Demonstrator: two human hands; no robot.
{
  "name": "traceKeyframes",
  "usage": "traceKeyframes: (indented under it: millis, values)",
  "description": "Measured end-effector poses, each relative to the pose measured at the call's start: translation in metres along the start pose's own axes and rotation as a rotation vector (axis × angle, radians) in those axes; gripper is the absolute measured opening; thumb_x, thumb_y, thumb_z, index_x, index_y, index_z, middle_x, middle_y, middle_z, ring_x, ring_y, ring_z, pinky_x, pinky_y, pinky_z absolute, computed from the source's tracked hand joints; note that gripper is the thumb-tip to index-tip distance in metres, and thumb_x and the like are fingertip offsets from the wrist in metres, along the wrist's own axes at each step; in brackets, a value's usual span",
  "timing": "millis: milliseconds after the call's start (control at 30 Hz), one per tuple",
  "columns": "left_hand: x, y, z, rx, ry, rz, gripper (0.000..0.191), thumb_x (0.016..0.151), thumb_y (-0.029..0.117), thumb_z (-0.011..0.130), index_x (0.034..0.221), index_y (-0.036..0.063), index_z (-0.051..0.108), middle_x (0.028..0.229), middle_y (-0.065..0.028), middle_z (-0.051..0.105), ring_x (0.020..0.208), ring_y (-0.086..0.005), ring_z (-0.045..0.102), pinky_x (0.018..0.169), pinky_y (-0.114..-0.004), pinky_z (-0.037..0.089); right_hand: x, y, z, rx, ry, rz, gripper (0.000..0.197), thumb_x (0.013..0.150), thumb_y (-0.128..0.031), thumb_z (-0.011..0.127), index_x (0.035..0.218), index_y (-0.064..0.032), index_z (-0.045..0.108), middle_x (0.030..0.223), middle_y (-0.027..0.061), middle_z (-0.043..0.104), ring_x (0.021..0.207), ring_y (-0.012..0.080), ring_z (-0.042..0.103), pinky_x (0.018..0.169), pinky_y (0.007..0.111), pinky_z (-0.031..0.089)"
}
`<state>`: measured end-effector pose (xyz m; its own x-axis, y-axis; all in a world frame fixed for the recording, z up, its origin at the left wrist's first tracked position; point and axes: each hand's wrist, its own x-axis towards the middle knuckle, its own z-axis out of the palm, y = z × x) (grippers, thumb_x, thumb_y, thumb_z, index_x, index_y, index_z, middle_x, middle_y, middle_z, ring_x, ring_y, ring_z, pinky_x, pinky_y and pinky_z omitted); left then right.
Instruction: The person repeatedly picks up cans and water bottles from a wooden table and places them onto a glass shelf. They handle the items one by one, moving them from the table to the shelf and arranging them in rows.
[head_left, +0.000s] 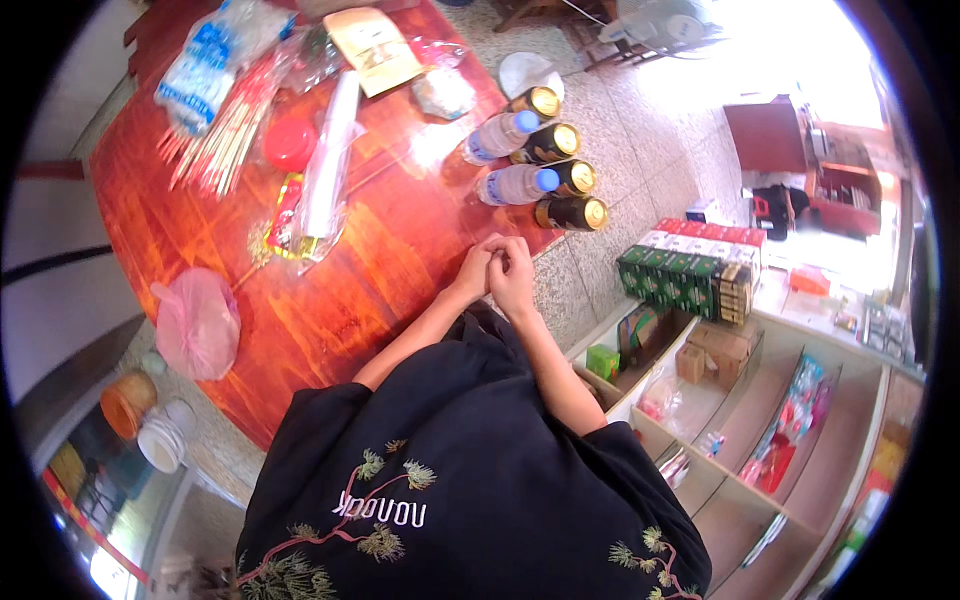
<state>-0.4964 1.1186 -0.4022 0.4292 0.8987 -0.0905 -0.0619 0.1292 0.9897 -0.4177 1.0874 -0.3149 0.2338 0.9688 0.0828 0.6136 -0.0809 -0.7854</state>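
Note:
My left hand (475, 271) and my right hand (514, 276) rest against each other at the edge of a glossy red-brown wooden table (397, 270). Their fingers are curled in, and no object shows in either hand. Just beyond them, two clear plastic bottles with blue caps, one nearer (514, 185) and one farther (495, 139), stand on the table. Several black cans with gold tops, the closest being this can (574, 214), line the table's edge beside the bottles. Both hands are apart from the bottles and cans.
Farther left lie red-and-white sticks (225, 135), a clear plastic roll (330, 172), a red round container (290, 144) and a paper pouch (373, 51). A pink plastic bag (198, 324) sits at the left edge. To the right, stacked cartons (667, 277) top a partitioned shelf (817, 480).

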Motion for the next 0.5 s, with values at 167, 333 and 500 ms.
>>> traceKeyframes:
  millis: [167, 333, 500]
  values:
    - [0.026, -0.027, -0.013, -0.164, -0.097, -0.153, 0.057, 0.105, 0.012, 0.059, 0.151, -0.0027, 0.029, 0.112, -0.0205, 0.073, 0.094, -0.023, 0.074, 0.078, -0.036, 0.062, -0.009, -0.008, 0.0, -0.055, 0.111, 0.066, 0.017, 0.097, -0.005, 0.071, 0.114, -0.0015, 0.07, 0.125, 0.0213, 0.059, 0.112, 0.0377, 0.066, 0.098, 0.043, 0.056]
    - [0.063, 0.002, -0.047, -0.686, -0.022, -0.539, 0.039, 0.106, 0.02, 0.054, 0.139, -0.0002, 0.052, 0.117, -0.0183, 0.074, 0.101, -0.0283, 0.075, 0.085, -0.036, 0.061, -0.034, 0.0, -0.014, -0.096, 0.22, 0.109, 0.03, 0.089, 0.0, 0.069, 0.118, -0.0031, 0.068, 0.132, 0.0231, 0.056, 0.124, 0.0432, 0.059, 0.105, 0.046, 0.053]
    - [0.083, 0.007, -0.073, -1.28, -0.022, -0.722, 0.036, 0.102, 0.026, 0.061, 0.13, 0.004, 0.06, 0.142, -0.0234, 0.062, 0.132, -0.0389, 0.06, 0.109, -0.05, 0.052, -0.068, 0.029, -0.034, 0.039, 0.32, 0.314, 0.03, 0.087, 0.001, 0.067, 0.116, -0.0058, 0.069, 0.126, 0.0188, 0.057, 0.11, 0.033, 0.064, 0.091, 0.04, 0.056]
